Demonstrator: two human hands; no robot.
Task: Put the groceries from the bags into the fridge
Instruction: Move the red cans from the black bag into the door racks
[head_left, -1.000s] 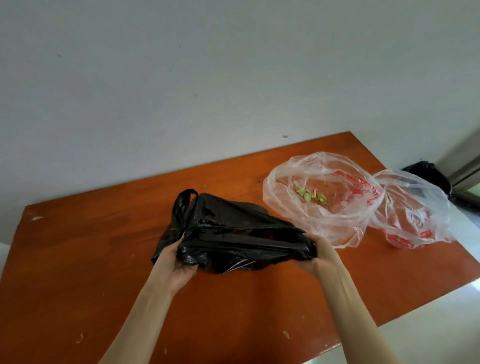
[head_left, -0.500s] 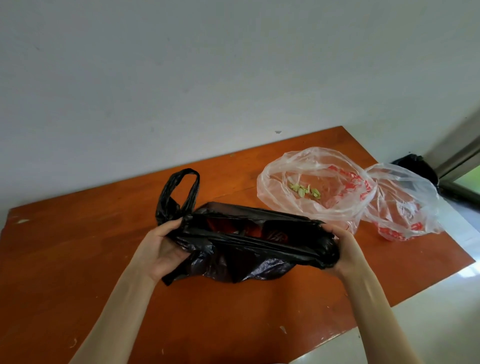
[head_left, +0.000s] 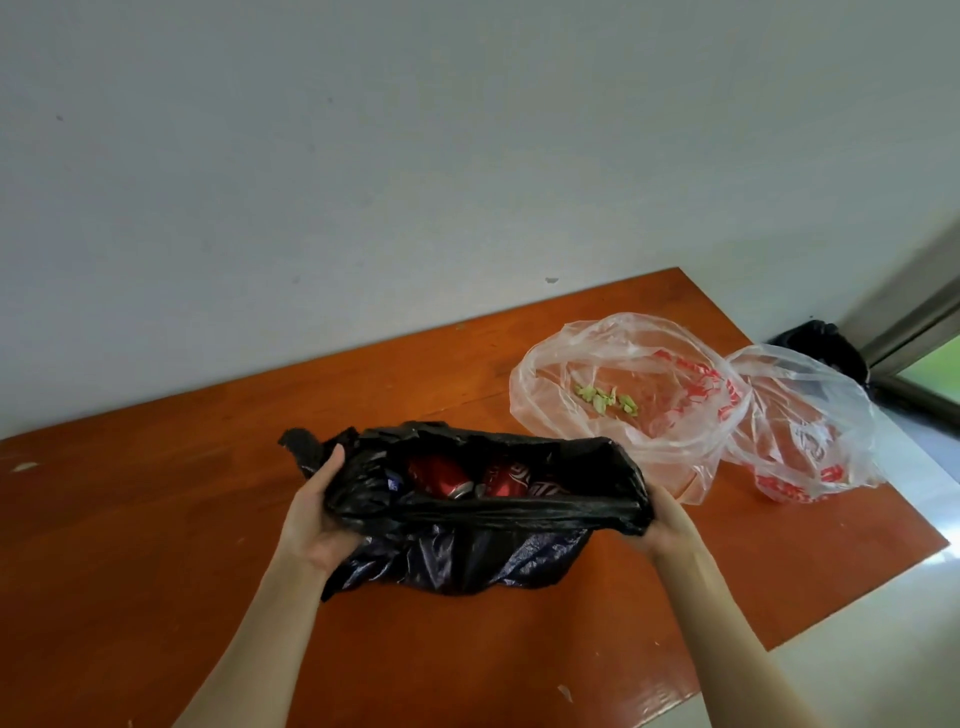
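The black bag (head_left: 467, 525) sat on the near middle of the worktop (head_left: 156, 519), its mouth pulled wide. Inside lay red drink cans (head_left: 441, 475) on their sides, at least three showing, packed close together. The left hand (head_left: 317, 512) gripped the left end of the rim, thumb hooked over the plastic and the fingers curled beneath it. The right hand (head_left: 670, 525) held the right end the same way, though its fingers were mostly hidden behind the bunched rim.

To the far right two clear bags stood touching each other: the nearer clear bag (head_left: 623, 395) held only a few green scraps (head_left: 605, 399), and the farther clear bag (head_left: 810, 431) looked slack.

The step in hand appeared to be opening the black bag to reach its contents. The next move would probably call for one hand to let go of the rim and reach in for a can while the other kept the mouth open.
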